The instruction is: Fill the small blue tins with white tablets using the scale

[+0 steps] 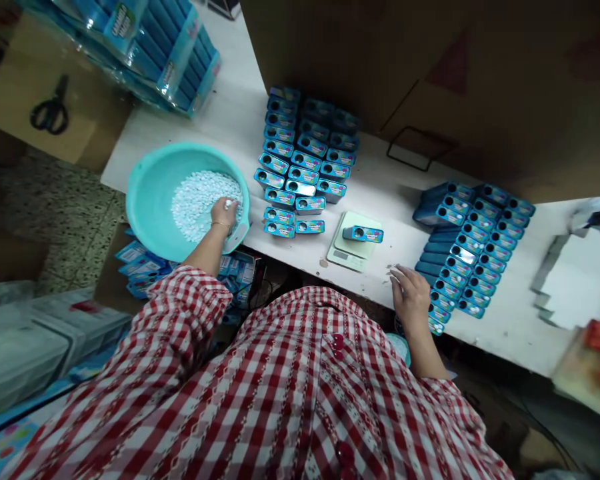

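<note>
A turquoise basin (150, 193) at the left holds a heap of small white pieces (195, 203). My left hand (224, 212) is inside it, fingers curled around some of those white pieces. On a pale green scale (347, 257) at the centre lies one blue tin (367, 234) with a dark round opening. My right hand (411, 293) rests at the table's front edge, right of the scale, fingers apart and holding nothing. Rows of blue tins with dark openings (305, 160) stand left of the scale. More tins (475, 247), several with white pieces in their openings, stand beyond my right hand.
Wrapped packs of blue boxes (165, 53) stand at the upper left, near black scissors (51, 113) on a cardboard box (87, 130). A large brown carton (380, 67) borders the back of the white table (510, 340). White sheets (585, 273) lie at the right.
</note>
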`<state>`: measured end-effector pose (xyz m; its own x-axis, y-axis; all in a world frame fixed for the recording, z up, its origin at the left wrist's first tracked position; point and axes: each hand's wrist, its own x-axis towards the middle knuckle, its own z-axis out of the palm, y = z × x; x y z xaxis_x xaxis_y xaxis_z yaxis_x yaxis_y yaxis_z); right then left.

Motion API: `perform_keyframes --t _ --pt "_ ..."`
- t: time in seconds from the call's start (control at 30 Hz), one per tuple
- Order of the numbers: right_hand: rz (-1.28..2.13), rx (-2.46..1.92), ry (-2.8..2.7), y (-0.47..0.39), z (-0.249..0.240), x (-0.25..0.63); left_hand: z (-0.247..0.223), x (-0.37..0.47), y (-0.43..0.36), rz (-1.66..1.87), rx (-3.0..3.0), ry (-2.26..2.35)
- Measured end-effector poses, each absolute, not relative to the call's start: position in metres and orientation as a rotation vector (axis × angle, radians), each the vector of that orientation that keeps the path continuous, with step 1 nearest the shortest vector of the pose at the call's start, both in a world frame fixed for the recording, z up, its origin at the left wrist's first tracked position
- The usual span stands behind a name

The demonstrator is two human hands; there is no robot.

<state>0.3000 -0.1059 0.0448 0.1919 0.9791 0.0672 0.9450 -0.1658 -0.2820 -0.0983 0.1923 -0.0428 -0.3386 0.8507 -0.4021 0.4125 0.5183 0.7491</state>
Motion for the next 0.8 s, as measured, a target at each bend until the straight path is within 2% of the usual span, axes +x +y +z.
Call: perform_keyframes --t 0.23,0.4,0.5,0.63,0.8 --pt "0.204 -2.119 -1.797 -0.095 0.029 0.304 -0.001 -0.113 0.175 1.337 0.029 1.235" --pt "0.271 -2.04 -1.744 -0.079 0.024 0.306 -0.002 -0.107 0.17 1.564 -0.17 1.163" --pt "0.262 -2.02 -1.643 -0.07 0.029 0.305 0.003 -0.106 0.168 1.548 -0.274 1.138" --pt "0.32 -1.993 -1.504 -0.059 0.032 0.299 0.031 -0.086 0.15 1.303 -0.223 0.978" --pt "0.571 -1.962 -1.199 -0.043 0.004 0.3 0.058 -0.041 0.135 1.112 -0.085 0.904"
